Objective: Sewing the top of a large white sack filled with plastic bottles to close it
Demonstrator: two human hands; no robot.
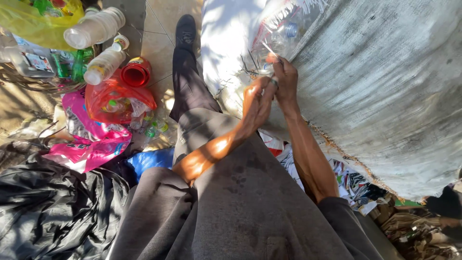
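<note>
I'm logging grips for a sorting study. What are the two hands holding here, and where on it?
Both the left hand and right hand pinch the frayed open edge of the big white woven sack; the exact grip is unclear.

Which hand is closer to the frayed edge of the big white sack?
The right hand. Its fingertips pinch at the torn, stringy edge of the big white woven sack, where plastic bottles show through. The left hand sits just below it, touching the right hand rather than the edge.
</note>
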